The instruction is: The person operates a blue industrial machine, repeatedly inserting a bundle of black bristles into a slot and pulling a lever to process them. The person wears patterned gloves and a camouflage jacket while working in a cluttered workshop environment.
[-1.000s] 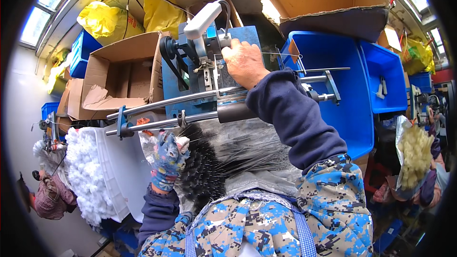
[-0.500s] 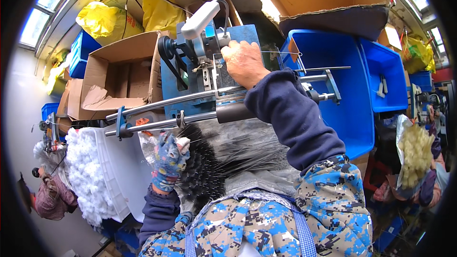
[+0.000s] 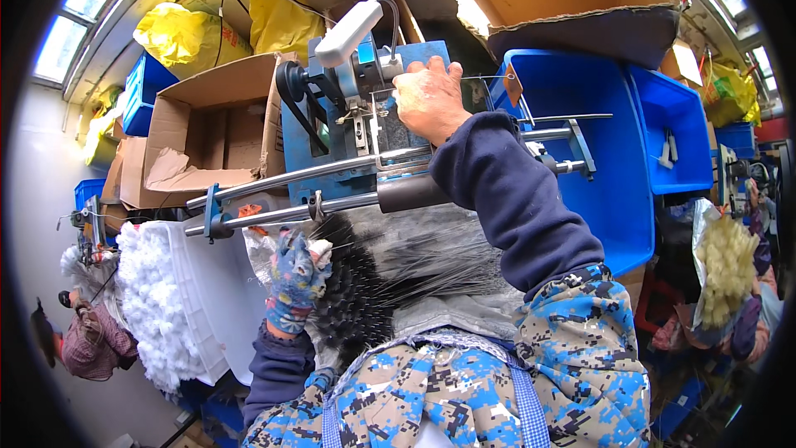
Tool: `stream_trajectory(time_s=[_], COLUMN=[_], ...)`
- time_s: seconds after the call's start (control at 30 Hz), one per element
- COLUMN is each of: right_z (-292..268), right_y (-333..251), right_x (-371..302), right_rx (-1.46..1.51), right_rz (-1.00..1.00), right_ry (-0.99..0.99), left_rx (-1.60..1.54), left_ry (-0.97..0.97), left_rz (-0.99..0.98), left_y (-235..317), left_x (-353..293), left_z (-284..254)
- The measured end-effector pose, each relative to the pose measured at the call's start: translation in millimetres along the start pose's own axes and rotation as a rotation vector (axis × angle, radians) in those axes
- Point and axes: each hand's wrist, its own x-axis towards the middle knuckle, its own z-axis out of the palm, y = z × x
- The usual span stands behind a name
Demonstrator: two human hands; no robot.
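Note:
My right hand, bare, is over the blue bench machine, beside its metal spindle parts. Its fingers bend down and their tips are hidden, so what they grip cannot be made out. A thin wire runs from near this hand to a small brown tab on the right. My left hand, in a patterned glove, is closed near the machine's front rail. A small whitish bit shows at its fingers; what it is I cannot tell. Beside it, a pile of thin black-bristled wire brushes lies on grey cloth over my lap.
A white bin with fluffy white pieces stands left. An opened cardboard box sits behind it. Large blue bins stand right, under a big carton. Other people work at the far left and far right.
My right hand has shifted slightly, its knuckles lifting and fingers parting a little. The wire end and brown tab have moved a bit. My left hand stays almost in place.

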Motion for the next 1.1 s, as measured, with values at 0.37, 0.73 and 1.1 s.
stream_trajectory(time_s=[0.37,0.73,1.1], right_z=[-23.9,-21.0,-22.7], right_y=[6.0,0.0,-2.8], right_x=[-51.7,-51.8,-44.1], right_rx=[0.067,0.116,0.146], right_rz=[-0.022,-0.021,0.034], right_ry=[0.044,-0.06,-0.223], left_rx=[0.027,-0.284,-1.266], left_ry=[0.077,-0.043,-0.595], left_rz=[0.089,-0.007,-0.227], left_y=[-0.9,19.8,199.1], left_x=[0.8,37.0,272.4], left_z=[11.4,-26.6,115.7])
